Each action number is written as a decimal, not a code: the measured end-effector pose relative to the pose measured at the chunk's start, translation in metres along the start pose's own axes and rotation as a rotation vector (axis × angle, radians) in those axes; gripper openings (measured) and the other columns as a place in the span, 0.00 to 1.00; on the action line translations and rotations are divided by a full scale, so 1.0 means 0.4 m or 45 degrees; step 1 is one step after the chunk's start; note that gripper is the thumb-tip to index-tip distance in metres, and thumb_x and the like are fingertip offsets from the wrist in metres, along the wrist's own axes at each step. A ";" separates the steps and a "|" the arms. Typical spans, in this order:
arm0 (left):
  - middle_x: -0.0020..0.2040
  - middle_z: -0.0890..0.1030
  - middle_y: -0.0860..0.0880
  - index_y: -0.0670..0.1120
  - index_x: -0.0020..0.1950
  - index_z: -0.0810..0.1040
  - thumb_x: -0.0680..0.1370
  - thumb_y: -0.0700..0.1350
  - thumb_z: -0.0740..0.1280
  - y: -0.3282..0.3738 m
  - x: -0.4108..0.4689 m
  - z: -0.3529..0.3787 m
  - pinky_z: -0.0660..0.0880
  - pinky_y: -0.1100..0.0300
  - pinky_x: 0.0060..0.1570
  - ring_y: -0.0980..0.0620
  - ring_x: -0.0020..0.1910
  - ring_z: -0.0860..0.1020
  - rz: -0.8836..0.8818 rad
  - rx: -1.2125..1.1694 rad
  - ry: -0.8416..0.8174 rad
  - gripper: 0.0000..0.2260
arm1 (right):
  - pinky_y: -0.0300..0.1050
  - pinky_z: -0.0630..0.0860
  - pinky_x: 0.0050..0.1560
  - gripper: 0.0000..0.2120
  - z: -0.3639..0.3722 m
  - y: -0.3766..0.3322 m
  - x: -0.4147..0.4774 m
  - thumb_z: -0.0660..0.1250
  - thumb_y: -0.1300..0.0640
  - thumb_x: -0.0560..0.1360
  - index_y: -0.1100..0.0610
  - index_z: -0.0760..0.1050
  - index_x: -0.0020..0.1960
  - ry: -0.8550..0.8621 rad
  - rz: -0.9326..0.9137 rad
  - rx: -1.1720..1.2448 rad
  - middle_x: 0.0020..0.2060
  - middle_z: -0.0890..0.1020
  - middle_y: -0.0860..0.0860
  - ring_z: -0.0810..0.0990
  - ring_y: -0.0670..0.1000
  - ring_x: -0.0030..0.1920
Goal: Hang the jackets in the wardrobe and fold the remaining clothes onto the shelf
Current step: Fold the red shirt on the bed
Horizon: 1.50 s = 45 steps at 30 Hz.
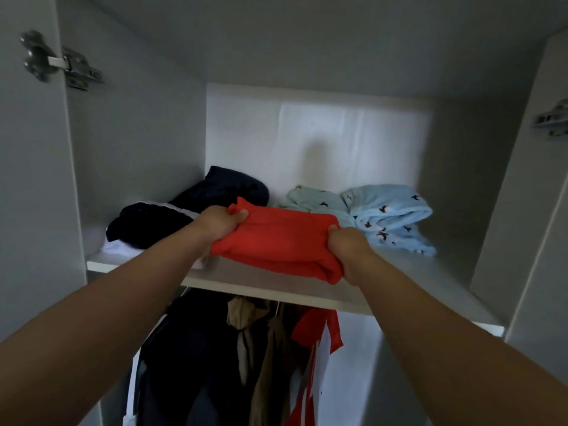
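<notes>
left hand (219,224) and right hand (349,250) curled tight, gripping opposite ends of folded red garment (276,244) over shelf (276,287).

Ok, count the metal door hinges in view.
2. One hinge is at upper left; the other hinge is at the right edge, partly cut off. Others may lie out of frame.

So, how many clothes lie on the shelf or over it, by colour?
Red cloth: 1, gripped by left hand and right hand
Navy clothes: 2
Light blue clothes: 2
White cloth: 1, mostly covered
Total: 6
</notes>
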State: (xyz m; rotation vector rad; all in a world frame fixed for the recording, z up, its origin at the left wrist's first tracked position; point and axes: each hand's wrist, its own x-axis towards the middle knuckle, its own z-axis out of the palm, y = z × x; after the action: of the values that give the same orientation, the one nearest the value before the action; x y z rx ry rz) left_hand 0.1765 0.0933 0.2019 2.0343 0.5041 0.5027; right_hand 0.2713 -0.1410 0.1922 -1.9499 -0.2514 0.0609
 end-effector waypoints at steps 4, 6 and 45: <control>0.60 0.77 0.39 0.40 0.62 0.73 0.79 0.54 0.69 0.008 0.045 0.037 0.75 0.47 0.57 0.37 0.60 0.76 0.292 0.736 0.445 0.20 | 0.56 0.72 0.65 0.26 0.046 0.026 0.077 0.58 0.49 0.83 0.61 0.62 0.76 0.091 -0.177 -0.572 0.71 0.70 0.61 0.72 0.62 0.68; 0.64 0.76 0.40 0.43 0.68 0.73 0.80 0.53 0.68 0.009 0.049 0.100 0.74 0.44 0.61 0.39 0.62 0.75 0.537 0.762 0.443 0.21 | 0.55 0.69 0.67 0.25 0.073 0.052 0.097 0.54 0.46 0.84 0.59 0.64 0.76 0.010 -0.402 -0.697 0.71 0.72 0.59 0.72 0.60 0.68; 0.59 0.84 0.58 0.54 0.65 0.82 0.79 0.59 0.65 -0.009 -0.328 0.317 0.62 0.84 0.50 0.66 0.45 0.77 1.197 0.018 -0.787 0.18 | 0.16 0.63 0.54 0.17 -0.025 0.229 -0.581 0.67 0.47 0.80 0.48 0.79 0.68 1.009 -0.004 -0.500 0.61 0.83 0.41 0.74 0.25 0.56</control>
State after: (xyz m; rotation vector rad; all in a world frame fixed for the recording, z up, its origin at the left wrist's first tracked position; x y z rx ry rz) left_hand 0.1352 -0.0646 0.1204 2.2087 -0.8583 0.3591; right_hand 0.0597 -0.2308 0.0943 -2.1931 0.2807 -0.8004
